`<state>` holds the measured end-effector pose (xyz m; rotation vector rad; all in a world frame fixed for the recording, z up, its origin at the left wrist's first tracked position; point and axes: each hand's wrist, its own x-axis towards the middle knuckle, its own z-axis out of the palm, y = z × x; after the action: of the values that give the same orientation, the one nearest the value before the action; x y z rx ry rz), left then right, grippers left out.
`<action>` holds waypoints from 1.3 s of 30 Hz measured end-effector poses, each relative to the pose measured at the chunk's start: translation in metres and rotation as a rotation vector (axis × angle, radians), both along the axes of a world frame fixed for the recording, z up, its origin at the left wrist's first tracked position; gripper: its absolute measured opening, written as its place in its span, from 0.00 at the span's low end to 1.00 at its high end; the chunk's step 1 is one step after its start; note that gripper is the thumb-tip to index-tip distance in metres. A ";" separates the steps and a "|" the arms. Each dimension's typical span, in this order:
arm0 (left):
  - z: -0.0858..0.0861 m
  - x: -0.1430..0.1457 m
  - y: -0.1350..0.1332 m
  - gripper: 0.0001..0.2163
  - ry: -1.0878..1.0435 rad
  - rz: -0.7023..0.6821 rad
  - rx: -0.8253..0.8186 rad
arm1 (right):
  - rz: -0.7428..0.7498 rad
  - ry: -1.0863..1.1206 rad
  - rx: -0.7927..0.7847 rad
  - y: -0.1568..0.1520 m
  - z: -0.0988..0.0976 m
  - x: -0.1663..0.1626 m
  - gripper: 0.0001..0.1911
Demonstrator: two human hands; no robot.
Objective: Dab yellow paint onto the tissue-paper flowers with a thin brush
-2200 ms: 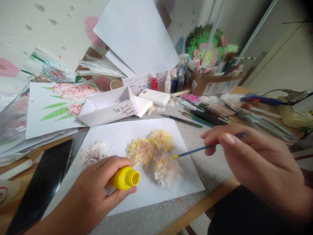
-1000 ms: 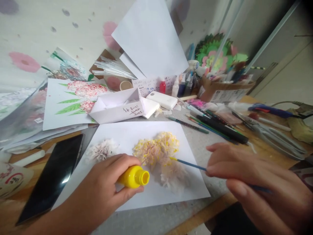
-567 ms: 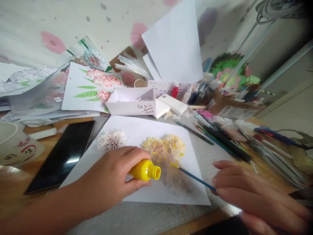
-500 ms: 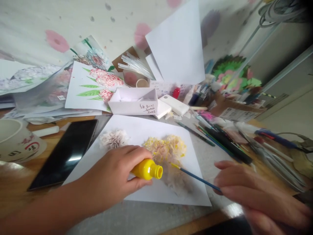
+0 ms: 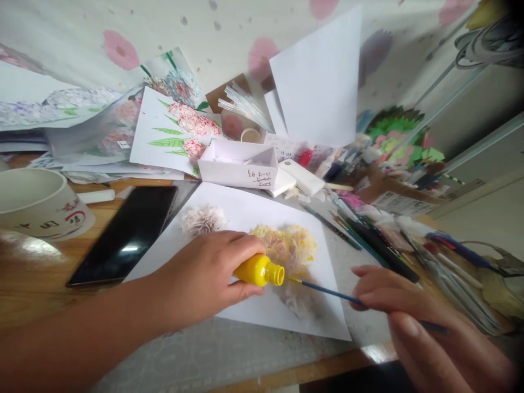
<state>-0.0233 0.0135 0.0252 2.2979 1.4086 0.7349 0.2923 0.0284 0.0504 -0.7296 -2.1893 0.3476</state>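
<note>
My left hand (image 5: pixel 213 267) is wrapped round a yellow paint bottle (image 5: pixel 257 270), which is tipped on its side with its uncapped mouth facing right. In my right hand (image 5: pixel 401 311) is a thin blue paintbrush (image 5: pixel 327 291). Its yellow-coated tip lies just to the right of the bottle's mouth. Beneath both hands is a white sheet of paper (image 5: pixel 229 197) bearing raised, ruffled flowers. One flower cluster (image 5: pixel 301 244) has yellow-dabbed edges, a pale flower (image 5: pixel 301 303) lies below it, and a whitish-brown flower (image 5: pixel 202 219) sits at upper left.
A black phone (image 5: pixel 126 234) and a white paper cup (image 5: pixel 45 204) are on the left. Behind the sheet stand a white box (image 5: pixel 237 168) and a picture with red flowers (image 5: pixel 149 117). Several brushes and pens (image 5: pixel 368 245) crowd the right side.
The brush tip has come closer to the bottle's mouth, and more of the brush handle shows in my right hand. The whole view has shifted slightly.
</note>
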 end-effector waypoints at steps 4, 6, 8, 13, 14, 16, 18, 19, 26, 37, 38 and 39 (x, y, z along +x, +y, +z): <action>0.002 0.001 0.001 0.14 0.005 0.013 -0.004 | -0.097 0.099 -0.010 -0.004 0.000 -0.001 0.11; 0.001 0.001 0.001 0.15 0.016 0.015 -0.012 | -0.075 0.092 -0.033 -0.005 -0.002 0.002 0.12; 0.001 0.001 0.001 0.15 0.032 0.011 -0.013 | -0.037 0.041 -0.053 -0.005 -0.004 0.007 0.12; 0.002 0.001 0.001 0.14 0.041 0.022 -0.014 | -0.105 0.142 -0.043 -0.003 -0.009 0.014 0.11; 0.002 0.001 0.001 0.13 0.034 0.023 -0.015 | -0.095 0.180 -0.060 -0.002 -0.009 0.013 0.10; 0.001 0.001 0.002 0.12 0.026 0.024 -0.018 | -0.040 0.241 -0.127 -0.003 -0.007 0.008 0.10; 0.000 0.001 0.002 0.12 0.021 0.022 -0.013 | -0.011 0.276 -0.207 -0.003 -0.005 0.001 0.10; -0.001 0.001 0.003 0.12 0.015 0.023 -0.003 | -0.029 0.285 -0.241 -0.002 -0.004 -0.003 0.09; -0.001 0.001 0.002 0.14 0.027 0.031 -0.012 | -0.159 0.518 -0.428 0.021 -0.008 -0.011 0.10; 0.001 0.001 0.003 0.14 0.076 0.032 -0.061 | -0.186 0.677 -0.624 0.035 -0.026 -0.009 0.08; 0.001 0.001 0.003 0.15 0.076 0.029 -0.058 | -0.195 0.702 -0.645 0.036 -0.026 -0.009 0.08; 0.001 0.001 0.003 0.15 0.076 0.025 -0.055 | -0.205 0.719 -0.669 0.036 -0.025 -0.010 0.09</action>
<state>-0.0226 0.0164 0.0260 2.2929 1.4742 0.6141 0.2823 0.0642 0.0251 -0.9789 -1.2915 1.0761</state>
